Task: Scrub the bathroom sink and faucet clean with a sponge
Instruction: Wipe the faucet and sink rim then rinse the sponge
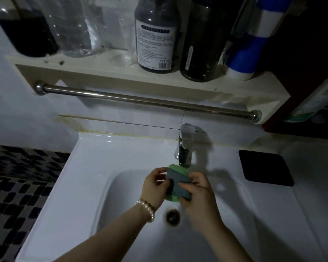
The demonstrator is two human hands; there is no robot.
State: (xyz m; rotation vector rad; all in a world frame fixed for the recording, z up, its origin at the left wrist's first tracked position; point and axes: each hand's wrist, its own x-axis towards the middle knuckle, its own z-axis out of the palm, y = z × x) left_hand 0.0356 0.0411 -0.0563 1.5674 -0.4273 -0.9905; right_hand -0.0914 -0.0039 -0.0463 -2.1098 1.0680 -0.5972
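The 2 hands, left hand (153,186) and right hand (198,191), hold the sponge (178,183) between them, just under the faucet (185,146), likely to wet it.

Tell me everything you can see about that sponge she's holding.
The sponge is a soft rectangular block, bright green with a dark grey scouring layer facing the camera. It looks slightly bent. Both hands hold it, the left hand at its left edge, the right hand over its right end. It sits above the sink basin, just below the chrome faucet spout.
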